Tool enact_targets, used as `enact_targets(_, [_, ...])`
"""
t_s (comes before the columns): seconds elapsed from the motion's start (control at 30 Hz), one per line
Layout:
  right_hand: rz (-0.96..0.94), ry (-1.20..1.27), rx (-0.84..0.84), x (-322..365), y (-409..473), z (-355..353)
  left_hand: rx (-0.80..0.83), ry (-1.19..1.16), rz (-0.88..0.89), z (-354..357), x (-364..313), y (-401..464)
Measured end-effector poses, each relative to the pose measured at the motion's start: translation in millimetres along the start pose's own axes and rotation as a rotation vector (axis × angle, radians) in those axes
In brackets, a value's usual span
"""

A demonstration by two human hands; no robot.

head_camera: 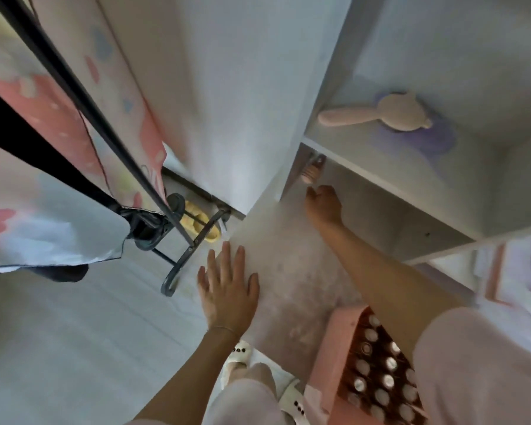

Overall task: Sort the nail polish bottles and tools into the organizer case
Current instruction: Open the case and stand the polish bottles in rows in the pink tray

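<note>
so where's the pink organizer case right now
In the head view the pink organizer case sits at the bottom right on the tabletop, rows of bottles in it, under the right forearm and right of the left hand.

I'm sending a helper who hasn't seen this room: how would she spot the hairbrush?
Start at the white shelf unit on the right. On its upper open shelf lies the hairbrush, flat on a lilac cloth. It is pale pink, with a rounded handle and small ears on its head, unlike the small bottle one shelf below.
</note>
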State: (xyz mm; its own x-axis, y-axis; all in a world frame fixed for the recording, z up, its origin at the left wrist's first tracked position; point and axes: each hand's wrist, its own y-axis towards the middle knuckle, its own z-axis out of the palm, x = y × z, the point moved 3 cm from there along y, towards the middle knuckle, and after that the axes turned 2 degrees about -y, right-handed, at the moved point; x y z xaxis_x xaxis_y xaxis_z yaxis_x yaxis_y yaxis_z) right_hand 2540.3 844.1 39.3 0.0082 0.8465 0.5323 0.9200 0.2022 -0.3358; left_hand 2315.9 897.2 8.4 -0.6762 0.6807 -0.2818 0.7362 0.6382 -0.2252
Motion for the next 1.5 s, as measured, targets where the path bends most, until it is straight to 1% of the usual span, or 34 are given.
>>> enact_targets(0.07, [-0.021, -0.076, -0.048, 6.3, 14.3, 1.6, -0.011, 0.031, 0.01, -0.9, -1.7, 1.2])
enact_targets(0.17, [0.05, -0.117, -0.058, 9.2, 35.7, 1.8, 0.007, 0.041, 0.023, 0.8, -0.2, 2.5])
enact_targets(0.23, [0.063, -0.165, -0.054, 10.6, 40.6, 3.1, 0.02, 0.051, 0.025, 2.6, 0.9, 2.6])
enact_targets(0.4, [-0.087, -0.265, -0.05, 15.3, 33.6, 7.6, 0.009, 0.049, 0.018, 3.2, -1.3, 2.9])
enact_targets(0.5, [-0.088, -0.23, 0.013, 15.8, 17.7, 4.6, 0.029, 0.057, 0.008, -0.4, -2.5, 2.7])
enact_targets(0.53, [-0.044, -0.169, 0.044, 13.2, 13.0, 3.6, 0.036, 0.061, 0.008, -1.9, -3.1, 2.2])
enact_targets(0.6, [0.109, 0.067, 0.101, 8.1, -2.6, -1.5, 0.049, 0.064, 0.011, -5.0, -5.2, 0.8])
enact_targets(0.67, [0.158, 0.333, 0.11, 3.6, -24.6, -12.0, 0.035, 0.057, 0.01, -6.2, -6.0, 0.5])
enact_targets(0.73, [0.099, 0.459, 0.142, -1.7, -51.8, -27.5, 0.038, 0.047, -0.002, -4.4, -5.1, -1.4])
enact_targets(0.83, [0.019, 0.586, 0.229, -10.2, -91.7, -57.6, 0.073, 0.096, -0.009, 3.9, -0.9, -2.7])
enact_targets(0.97, [-0.01, 0.739, 0.278, -28.5, -133.2, -97.7, 0.083, 0.115, -0.047, -7.4, -10.0, -0.6])
enact_targets(1.03, [-0.077, 0.75, 0.306, -39.9, -153.6, -115.5, 0.014, -0.005, -0.031, -20.7, -25.7, -9.0])
enact_targets(1.1, [-0.122, 0.709, 0.322, -56.4, -171.9, -131.2, -0.097, -0.223, 0.077, -34.6, -46.6, -25.3])
enact_targets(1.17, [-0.153, 0.647, 0.307, -77.3, -189.1, -147.7, -0.168, -0.411, 0.183, -47.0, -68.3, -47.3])
enact_targets(1.23, [-0.171, 0.649, 0.289, -101.2, -205.5, -163.9, -0.201, -0.551, 0.211, -57.8, -88.3, -70.7])
enact_targets(1.33, [-0.183, 0.656, 0.244, -138.7, -227.3, -186.6, -0.268, -0.691, 0.193, -66.8, -111.9, -106.2])
enact_targets(1.4, [-0.179, 0.628, 0.211, -163.0, -238.8, -198.2, -0.268, -0.738, 0.157, -64.1, -123.0, -126.4])
enact_targets(1.47, [-0.184, 0.554, 0.219, -183.9, -249.4, -203.4, -0.164, -0.726, 0.109, -54.2, -129.5, -140.8])
enact_targets(1.5, [-0.189, 0.524, 0.228, -193.3, -253.9, -203.1, -0.098, -0.673, 0.085, -48.1, -130.6, -145.2])
